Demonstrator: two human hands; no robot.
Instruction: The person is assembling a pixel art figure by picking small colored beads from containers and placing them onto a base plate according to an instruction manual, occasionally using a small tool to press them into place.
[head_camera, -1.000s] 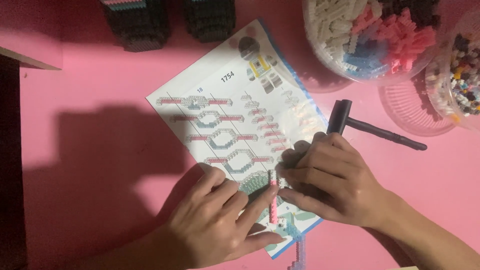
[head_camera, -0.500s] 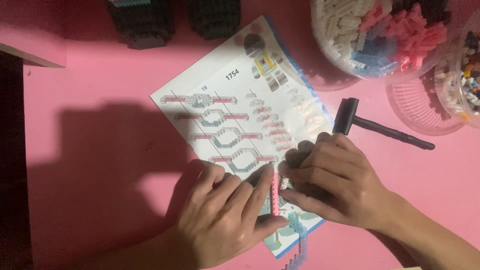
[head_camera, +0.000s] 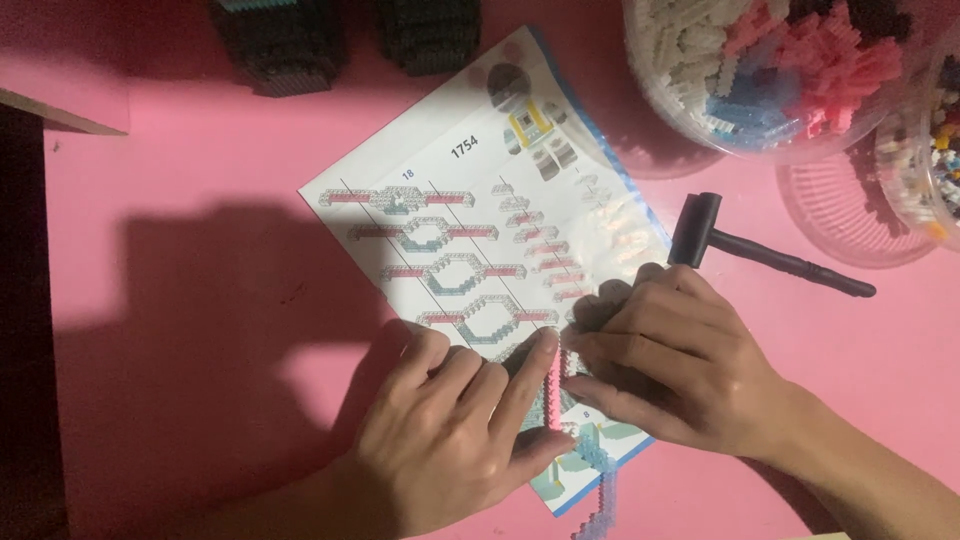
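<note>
— Where's that brick piece they're working on?

— Near edge of the instruction sheet (head_camera: 480, 240), on the pink worktop (head_camera: 200, 300). It's a narrow pink-and-pale-blue brick strip (head_camera: 556, 395), lying between both hands. The left hand (head_camera: 450, 440) lies flat with its fingers pressed along the strip's left side; the right hand (head_camera: 680, 370) is curled down over its right side and far end.

— Actually pinching it?

— Can't tell; the right hand's fingers hide the grip.

— What else is about?

— A small black hammer (head_camera: 760, 255) just beyond the right hand, tubs of loose bricks (head_camera: 760, 80) far right, and two dark brick-built blocks (head_camera: 340, 35) at the far edge. Nothing stands between hands and strip.
</note>
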